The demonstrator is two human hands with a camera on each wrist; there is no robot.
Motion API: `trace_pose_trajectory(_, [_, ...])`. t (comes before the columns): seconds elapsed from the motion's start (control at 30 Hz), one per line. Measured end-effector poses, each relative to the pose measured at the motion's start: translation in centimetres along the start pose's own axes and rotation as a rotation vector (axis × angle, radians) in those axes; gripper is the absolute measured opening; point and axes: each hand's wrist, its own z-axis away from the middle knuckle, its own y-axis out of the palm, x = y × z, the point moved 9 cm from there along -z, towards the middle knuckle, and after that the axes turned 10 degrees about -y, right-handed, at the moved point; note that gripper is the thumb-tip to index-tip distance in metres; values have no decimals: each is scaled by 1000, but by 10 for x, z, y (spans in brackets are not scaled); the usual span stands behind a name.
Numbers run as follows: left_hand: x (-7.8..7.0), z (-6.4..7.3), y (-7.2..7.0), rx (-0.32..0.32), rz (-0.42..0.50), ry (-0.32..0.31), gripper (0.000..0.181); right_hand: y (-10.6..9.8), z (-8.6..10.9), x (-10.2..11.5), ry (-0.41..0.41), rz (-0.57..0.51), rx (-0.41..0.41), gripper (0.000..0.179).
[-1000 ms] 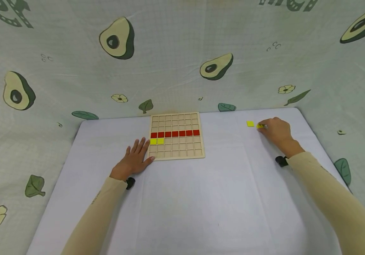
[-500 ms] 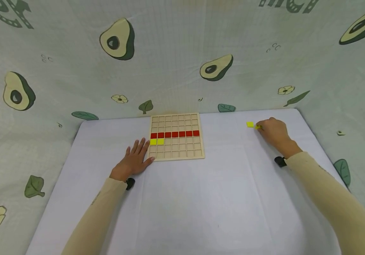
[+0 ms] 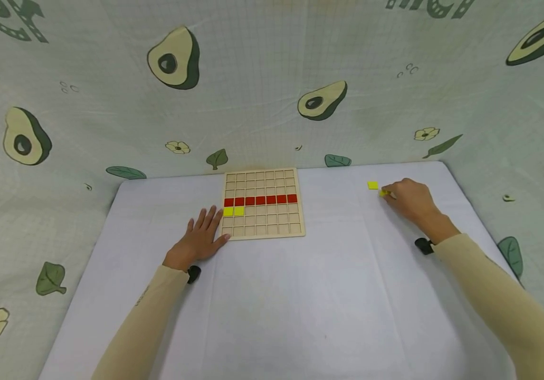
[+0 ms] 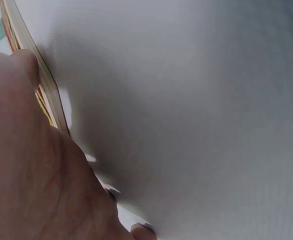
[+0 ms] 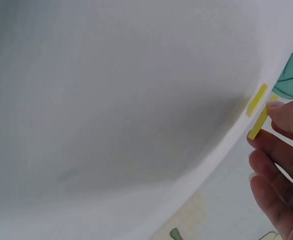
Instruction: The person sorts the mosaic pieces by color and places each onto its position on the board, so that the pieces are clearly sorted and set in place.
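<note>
My left hand [image 3: 198, 240] lies flat with fingers spread at the left edge of a wooden grid board [image 3: 264, 230], its thumb tip over the near corner. A row of red square tiles [image 3: 260, 200] crosses the board, with two yellow tiles [image 3: 234, 211] just below at the left. In the left wrist view, the thumb [image 4: 27, 62] rests against the board's edge [image 4: 51, 95]. Over at the right, my right hand [image 3: 411, 200] pinches a yellow square tile [image 5: 259, 123] between thumb and fingers. Another yellow tile [image 5: 257, 100] lies flat close by on the table.
A white cloth [image 3: 300, 295] covers the table. Behind it and at both sides hangs a pale cloth printed with avocados [image 3: 321, 100] and leaves. A dark wrist camera [image 3: 425, 246] sits under the right wrist, another [image 3: 194, 273] beside the left.
My right hand has shifted slightly nearer and to the left, and the pinched yellow tile has moved slightly nearer with it. The left hand and the board have stayed put.
</note>
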Motion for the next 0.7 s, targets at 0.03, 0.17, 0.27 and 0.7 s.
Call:
trace_pose_trajectory(0.03, [0,0,0,-1,2,2,85,-2,1,2,-3,-1,-5,27])
trace_pose_trajectory(0.17, [0,1,0,0,3,2,86,-7,3,12,-29,-9,-36,25])
trace_pose_trajectory(0.27, [0,1,0,3,2,-3,86,-10,4,20,-60,-17,-70,25])
trace_pose_trajectory(0.7, [0,-2,1,-9,-16,5,84,-34,2,65,-227,-36,-250,25])
